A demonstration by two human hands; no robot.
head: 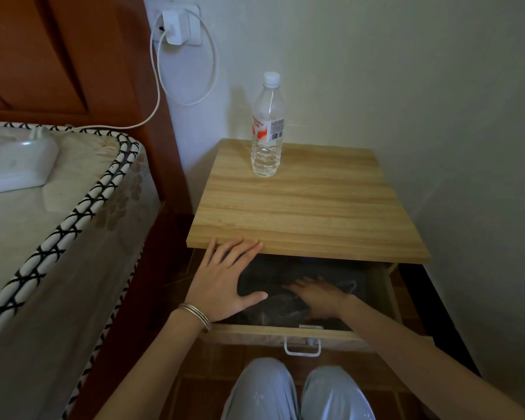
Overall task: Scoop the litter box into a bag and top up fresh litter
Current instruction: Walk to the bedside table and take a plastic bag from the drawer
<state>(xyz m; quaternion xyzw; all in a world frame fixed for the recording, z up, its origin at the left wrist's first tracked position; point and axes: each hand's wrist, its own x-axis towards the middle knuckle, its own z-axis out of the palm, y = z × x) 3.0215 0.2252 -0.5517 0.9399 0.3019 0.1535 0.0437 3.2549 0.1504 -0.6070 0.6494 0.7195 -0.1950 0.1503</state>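
The top drawer [285, 331] of a light wooden bedside cabinet [300, 213] is pulled out towards me. Inside lie dark plastic bags [270, 283], dim and hard to make out. My left hand [225, 277] is spread flat above the drawer's left side, fingertips at the front edge of the cabinet top. My right hand [319, 295] reaches down into the drawer and lies on the dark bags with fingers extended. No litter box, scoop or litter is in view.
A clear water bottle [267, 125] stands at the back of the cabinet top. A bed [43, 222] with a white charger box [19, 165] is at the left, its cable running to a wall socket [179, 24]. My knees [297, 392] are below the drawer handle [302, 348].
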